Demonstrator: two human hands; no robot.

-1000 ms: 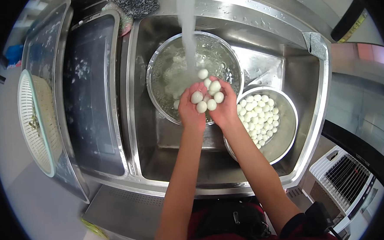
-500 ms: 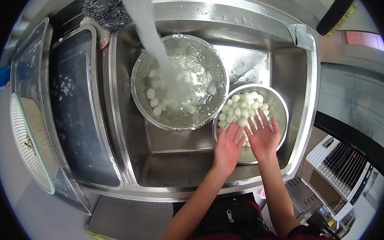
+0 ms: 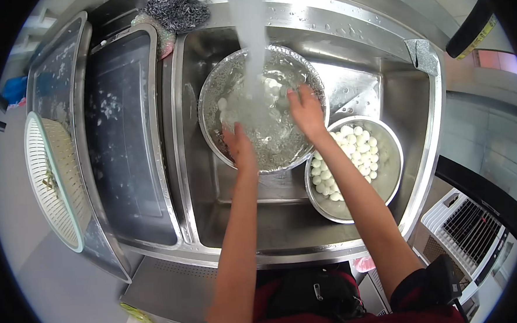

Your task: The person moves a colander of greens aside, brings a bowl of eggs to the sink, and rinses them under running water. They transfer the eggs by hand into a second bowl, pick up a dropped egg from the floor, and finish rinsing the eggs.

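Both my hands reach into a large steel bowl (image 3: 210,129) full of water, standing in the sink under a running stream of water (image 3: 252,39). My left hand (image 3: 238,146) dips in at the bowl's near left side, fingers under the water. My right hand (image 3: 304,111) is at the bowl's right side, fingers spread and down in the water. Small white peeled eggs (image 3: 223,103) float in that bowl. A smaller steel bowl (image 3: 388,178) to the right holds several white eggs (image 3: 351,151). I cannot tell whether either hand grips eggs below the surface.
The steel sink (image 3: 427,152) surrounds both bowls. Left of it lie two dark trays (image 3: 125,127) and a white perforated colander (image 3: 49,184). A grey scouring pad (image 3: 174,8) sits at the sink's back edge. A white appliance (image 3: 467,232) stands at lower right.
One second ago both hands held eggs under the stream. Half a second ago they were open over the smaller bowl. Now both are back in the large water bowl.
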